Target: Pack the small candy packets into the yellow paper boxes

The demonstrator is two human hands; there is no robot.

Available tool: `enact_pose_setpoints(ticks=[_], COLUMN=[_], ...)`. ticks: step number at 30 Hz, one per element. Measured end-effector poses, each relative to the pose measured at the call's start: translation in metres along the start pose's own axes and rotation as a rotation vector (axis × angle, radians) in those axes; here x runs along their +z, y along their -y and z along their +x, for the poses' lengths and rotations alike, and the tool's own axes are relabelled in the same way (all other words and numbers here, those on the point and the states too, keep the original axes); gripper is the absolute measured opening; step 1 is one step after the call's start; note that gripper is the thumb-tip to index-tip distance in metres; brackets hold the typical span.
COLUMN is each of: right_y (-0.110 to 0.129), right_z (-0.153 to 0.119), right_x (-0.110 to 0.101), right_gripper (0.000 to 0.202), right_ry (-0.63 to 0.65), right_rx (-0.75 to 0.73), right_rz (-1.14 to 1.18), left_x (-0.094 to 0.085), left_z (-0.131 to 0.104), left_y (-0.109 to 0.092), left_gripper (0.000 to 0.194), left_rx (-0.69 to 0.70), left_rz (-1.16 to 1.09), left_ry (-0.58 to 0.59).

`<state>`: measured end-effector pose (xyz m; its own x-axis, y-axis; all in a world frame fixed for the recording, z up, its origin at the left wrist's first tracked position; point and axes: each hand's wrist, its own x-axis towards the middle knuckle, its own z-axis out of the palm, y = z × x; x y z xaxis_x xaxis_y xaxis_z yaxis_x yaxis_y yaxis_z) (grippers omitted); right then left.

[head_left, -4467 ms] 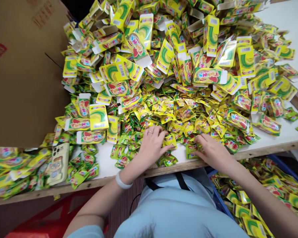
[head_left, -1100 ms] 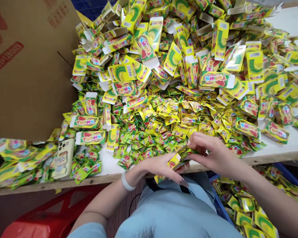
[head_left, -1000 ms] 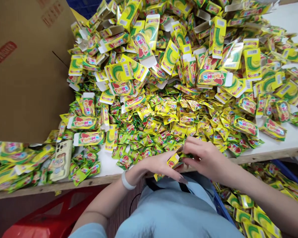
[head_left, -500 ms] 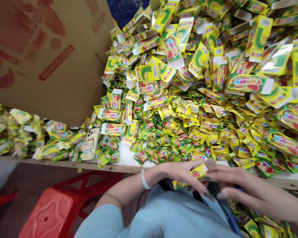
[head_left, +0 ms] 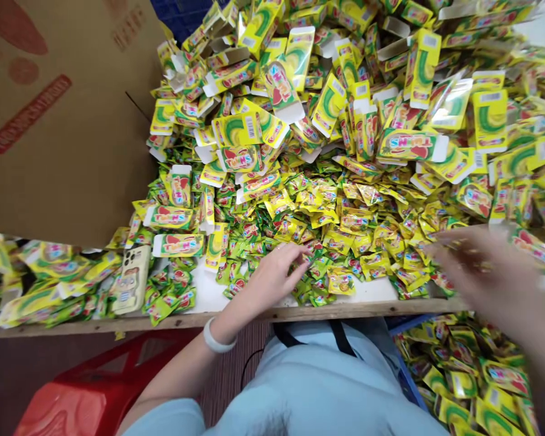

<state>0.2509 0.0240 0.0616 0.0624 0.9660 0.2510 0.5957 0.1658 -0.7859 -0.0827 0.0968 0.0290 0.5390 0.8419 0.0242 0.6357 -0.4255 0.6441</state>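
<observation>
My left hand (head_left: 277, 272), with a white band on its wrist, reaches into the small green candy packets (head_left: 320, 281) along the table's front edge. Its fingers curl down with the thumb close by, and whatever lies between them is hidden. Over the yellow candy packets (head_left: 386, 239) at the right, my right hand (head_left: 490, 272) is smeared by motion, so its fingers do not show clearly. Behind the packets rises a heap of flat yellow-and-green candy boxes (head_left: 236, 130), several with open white flaps.
A large cardboard carton (head_left: 72, 175) stands at the left. A phone in a pale case (head_left: 131, 281) lies near the wooden table edge (head_left: 345, 312). Below are a red stool (head_left: 68, 406) and, at right, a blue crate (head_left: 411, 381) of candy boxes.
My hands were together at the table edge with small yellow candy boxes between them. They have parted, the left to the green packets, the right up and rightward. The boxes no longer show there.
</observation>
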Motion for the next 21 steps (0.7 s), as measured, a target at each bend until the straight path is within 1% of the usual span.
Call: enact_pose_setpoints(ticks=[1,2,4,5,6,7,9,10,11,13,14,16,18,19,21], right_y=[0.000,-0.001,-0.005,-0.007,-0.010,-0.013,-0.019,-0.022,-0.026,-0.032,-0.035,-0.040,-0.041,-0.041,-0.037], right_z=[0.007,0.012,0.015,0.012,0.009,0.006,-0.001,-0.003,-0.006,-0.009,-0.011,-0.014,-0.013,-0.012,-0.008], right_x=[0.025,0.048,0.086,0.098,0.106,0.109,0.106,0.101,0.096,0.085,0.081,0.076,0.075,0.076,0.081], right_gripper=[0.021,0.029,0.037,0.038,0.035,0.033,0.030,0.029,0.026,0.021,0.019,0.020,0.022,0.023,0.027], right_ry=[0.205,0.430,0.614,0.646,0.636,0.608,0.525,0.476,0.425,0.349,0.318,0.261,0.198,0.172,0.158], right_rx=[-0.161,-0.271,-0.426,-0.466,-0.491,-0.503,-0.475,-0.424,-0.341,-0.119,-0.009,0.157,0.247,0.274,0.309], right_rz=[-0.114,-0.221,-0.358,-0.409,-0.436,-0.435,-0.330,-0.242,-0.150,0.018,0.090,0.229,0.354,0.401,0.465], left_x=[0.005,0.010,0.018,0.022,0.025,0.027,0.032,0.033,0.034,0.034,0.033,0.030,0.028,0.028,0.031], left_z=[0.001,0.003,0.010,0.016,0.022,0.029,0.045,0.051,0.057,0.063,0.063,0.058,0.048,0.043,0.034], left_y=[-0.001,-0.003,-0.006,-0.007,-0.007,-0.008,-0.007,-0.007,-0.006,-0.004,-0.003,0.000,0.001,0.000,-0.004], left_gripper=[0.019,0.019,0.021,0.021,0.022,0.023,0.026,0.029,0.035,0.048,0.050,0.042,0.031,0.029,0.031], left_rx=[0.046,0.086,0.134,0.149,0.164,0.184,0.240,0.272,0.303,0.350,0.359,0.356,0.343,0.335,0.310], left_rz=[0.079,0.148,0.243,0.271,0.295,0.321,0.388,0.429,0.470,0.523,0.532,0.535,0.561,0.587,0.644], left_ry=[-0.006,-0.022,-0.063,-0.086,-0.101,-0.104,-0.066,-0.028,0.015,0.070,0.064,0.010,-0.014,0.005,0.077])
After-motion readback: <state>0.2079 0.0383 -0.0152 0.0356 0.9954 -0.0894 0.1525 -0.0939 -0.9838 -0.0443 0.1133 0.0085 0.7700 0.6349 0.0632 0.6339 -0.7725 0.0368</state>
